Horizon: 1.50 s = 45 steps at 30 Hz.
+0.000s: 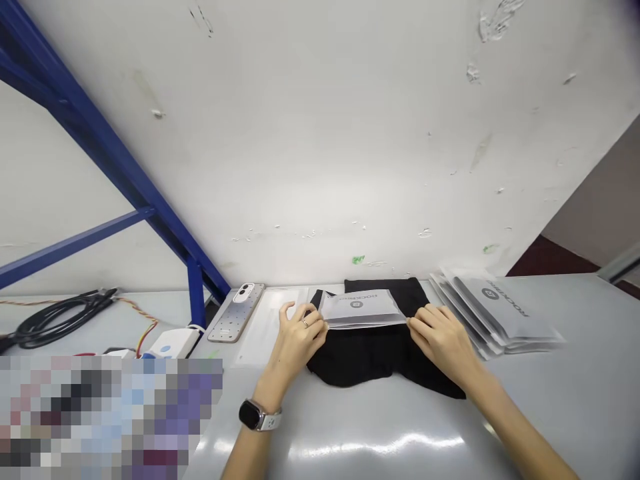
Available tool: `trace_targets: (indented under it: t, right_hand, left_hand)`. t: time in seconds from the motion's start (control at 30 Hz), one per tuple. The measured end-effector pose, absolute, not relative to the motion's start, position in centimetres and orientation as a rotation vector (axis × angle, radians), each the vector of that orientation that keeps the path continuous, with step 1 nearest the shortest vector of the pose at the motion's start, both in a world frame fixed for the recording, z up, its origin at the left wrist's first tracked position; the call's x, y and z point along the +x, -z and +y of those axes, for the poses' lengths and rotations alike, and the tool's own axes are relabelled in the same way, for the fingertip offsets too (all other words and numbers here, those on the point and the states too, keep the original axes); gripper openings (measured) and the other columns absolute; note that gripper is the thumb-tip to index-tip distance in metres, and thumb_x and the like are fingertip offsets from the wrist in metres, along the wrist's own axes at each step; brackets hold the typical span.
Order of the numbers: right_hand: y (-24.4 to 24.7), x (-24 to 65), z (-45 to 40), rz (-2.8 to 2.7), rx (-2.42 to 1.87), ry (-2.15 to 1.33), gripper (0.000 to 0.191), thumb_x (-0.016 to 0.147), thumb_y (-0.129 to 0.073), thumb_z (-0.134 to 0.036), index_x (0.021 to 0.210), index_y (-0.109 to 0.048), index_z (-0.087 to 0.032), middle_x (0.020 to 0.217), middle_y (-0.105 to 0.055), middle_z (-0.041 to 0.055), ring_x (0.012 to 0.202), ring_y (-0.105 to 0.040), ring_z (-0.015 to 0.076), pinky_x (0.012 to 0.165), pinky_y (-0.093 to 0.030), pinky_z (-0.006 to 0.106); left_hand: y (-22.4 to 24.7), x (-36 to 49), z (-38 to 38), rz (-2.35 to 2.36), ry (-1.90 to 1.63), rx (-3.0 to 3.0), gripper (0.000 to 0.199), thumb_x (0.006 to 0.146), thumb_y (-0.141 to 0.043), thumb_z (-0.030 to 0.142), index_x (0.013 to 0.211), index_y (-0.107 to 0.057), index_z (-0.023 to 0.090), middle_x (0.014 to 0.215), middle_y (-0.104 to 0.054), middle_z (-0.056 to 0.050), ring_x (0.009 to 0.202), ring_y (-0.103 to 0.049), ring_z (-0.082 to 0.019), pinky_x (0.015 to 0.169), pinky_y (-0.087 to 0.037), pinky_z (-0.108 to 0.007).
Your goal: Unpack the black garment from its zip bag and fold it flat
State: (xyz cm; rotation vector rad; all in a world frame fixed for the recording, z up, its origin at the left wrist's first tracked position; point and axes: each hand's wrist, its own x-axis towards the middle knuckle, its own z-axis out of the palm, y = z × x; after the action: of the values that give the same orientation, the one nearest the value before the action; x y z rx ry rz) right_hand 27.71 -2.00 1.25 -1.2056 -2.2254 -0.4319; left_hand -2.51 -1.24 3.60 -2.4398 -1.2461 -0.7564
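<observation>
Two near corners of a translucent printed pouch are getting pinched, one per hand, so I'd call the step in hand handling the pouch's near edge. It sits right on top of some spread-out black fabric, roughly mid-table, between the person's forearms. The left hand has its thumb side closed on the left corner, with one finger curled up off the plastic. The right hand is clamped on the right corner, fingers bunched and knuckles up. Hands are well apart, with the near edge running pretty straight between them. My guess is the next move calls for a light, even grip on both sides, since thin plastic like that probably creases or slips easily. Fair warning: the fingertips are small and partly hidden, so I can't tell if that edge is open or if anything's inside. A stack of similar pouches sits beyond the right hand, and a phone lies off to the left on the grey table.
</observation>
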Motion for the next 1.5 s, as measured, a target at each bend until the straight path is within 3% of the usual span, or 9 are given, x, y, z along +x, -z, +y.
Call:
trace_targets:
  t: [0.6,0.7,0.8,0.93,1.03,1.2,1.33,1.5]
  right_hand:
    - [-0.9,28.3,-1.7,-2.346,-1.391,0.310,0.021,0.089,-0.043,-0.009,0.071,-0.050,-0.020,0.074,-0.051,0.0016,0.072,-0.047,0.0175,0.069,-0.035,0.032]
    - [-0.9,28.3,-1.7,-2.408,-1.387,0.242,0.017,0.086,-0.046,-0.009,0.074,-0.050,-0.020,0.077,-0.051,0.0017,0.073,-0.048,0.0175,0.069,-0.036,0.032]
    - [-1.0,27.7,-2.0,-2.468,-1.331,0.153,0.011,0.082,-0.052,-0.009,0.080,-0.052,-0.020,0.084,-0.053,0.0025,0.078,-0.050,0.0190,0.070,-0.037,0.033]
    - [-0.9,25.5,-3.0,-2.520,-1.179,0.080,0.011,0.085,-0.051,-0.010,0.083,-0.055,-0.019,0.085,-0.056,0.0030,0.077,-0.050,0.0186,0.069,-0.038,0.033]
    - [0.0,23.6,-3.7,-2.515,-1.060,0.136,0.017,0.089,-0.045,-0.009,0.091,-0.060,-0.018,0.080,-0.058,0.0032,0.075,-0.052,0.0182,0.067,-0.037,0.032]
    - [1.6,22.5,-3.9,-2.284,-1.121,0.373,0.037,0.091,-0.038,-0.005,0.122,-0.056,-0.013,0.063,-0.058,-0.0002,0.057,-0.052,0.0143,0.058,-0.035,0.029]
    - [2.1,22.6,-3.7,-2.275,-1.349,0.373,0.041,0.088,-0.046,-0.013,0.128,-0.055,-0.014,0.053,-0.059,-0.0016,0.045,-0.053,0.0141,0.048,-0.028,0.028]
    - [2.9,22.4,-3.4,-2.432,-1.446,0.233,0.048,0.077,-0.050,-0.009,0.123,-0.060,-0.018,0.050,-0.062,-0.0001,0.042,-0.056,0.0179,0.043,-0.025,0.028]
  left_hand:
    - [-4.3,-3.5,-1.4,-1.434,0.628,-2.653,0.014,0.081,-0.053,0.010,0.072,-0.055,0.020,0.086,-0.064,0.002,0.098,-0.053,-0.019,0.097,-0.026,-0.044]
    - [-4.2,-3.2,-1.6,-1.479,0.629,-2.727,0.006,0.077,-0.063,0.018,0.078,-0.058,0.022,0.095,-0.063,0.001,0.101,-0.051,-0.021,0.097,-0.026,-0.045]
    - [-3.7,-2.4,-1.7,-1.475,0.648,-2.770,0.018,0.075,-0.071,0.031,0.088,-0.060,0.023,0.098,-0.062,0.000,0.101,-0.050,-0.022,0.096,-0.028,-0.045]
    - [-2.4,-1.1,-1.6,-1.319,0.613,-2.729,0.004,0.085,-0.061,0.024,0.082,-0.059,0.021,0.090,-0.062,-0.001,0.093,-0.052,-0.020,0.092,-0.032,-0.043]
    - [-2.0,-0.4,-1.5,-1.197,0.665,-2.647,0.018,0.090,-0.050,0.015,0.075,-0.057,0.019,0.082,-0.062,-0.001,0.084,-0.054,-0.017,0.087,-0.036,-0.040]
    - [-2.4,0.9,-2.2,-1.107,0.941,-2.505,0.018,0.088,-0.051,0.014,0.071,-0.055,0.019,0.072,-0.061,-0.001,0.072,-0.053,-0.015,0.080,-0.040,-0.036]
    - [-2.0,3.0,-3.5,-0.993,0.999,-2.570,0.018,0.087,-0.051,0.014,0.070,-0.056,0.019,0.070,-0.060,-0.001,0.070,-0.053,-0.014,0.079,-0.042,-0.036]
    - [-1.7,5.2,-5.1,-0.941,1.000,-2.732,0.019,0.086,-0.052,0.017,0.068,-0.056,0.019,0.067,-0.060,0.000,0.069,-0.054,-0.015,0.078,-0.043,-0.037]
